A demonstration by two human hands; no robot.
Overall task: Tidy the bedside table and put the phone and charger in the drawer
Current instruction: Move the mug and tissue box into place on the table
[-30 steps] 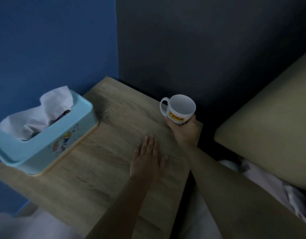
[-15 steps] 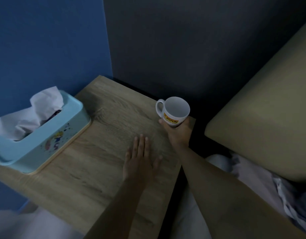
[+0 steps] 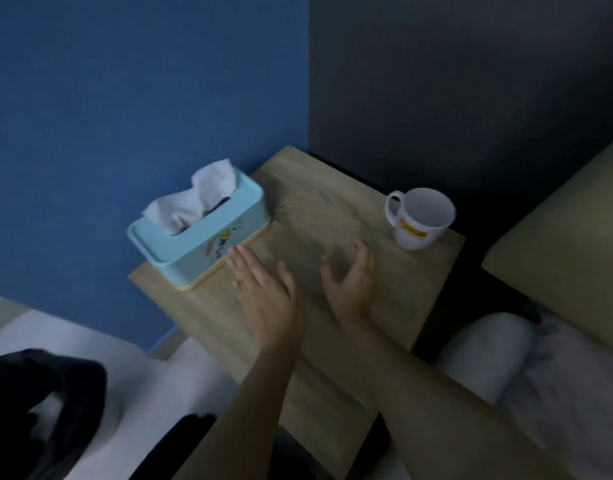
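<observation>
The wooden bedside table point(image 3: 336, 209) fills the middle of the view. A white mug point(image 3: 419, 218) with a yellow label stands upright at its far right corner. At the far left edge sits a light blue tissue box point(image 3: 208, 240), white tissue sticking out of it. My left hand point(image 3: 267, 292) lies flat on the tabletop, fingertips near the tissue box. My right hand point(image 3: 350, 278) hovers over the table centre, fingers curled and apart, holding nothing, well short of the mug. No phone, charger or drawer is visible.
A blue wall and a dark wall meet behind the table. A tan headboard point(image 3: 571, 237) and white bedding point(image 3: 540, 368) lie to the right. Dark clothing point(image 3: 45, 403) rests on a white surface at the lower left.
My right hand let go of the mug and pulled back toward the table centre. The left hand slid toward the tissue box. The view shifted, so the table appears further right.
</observation>
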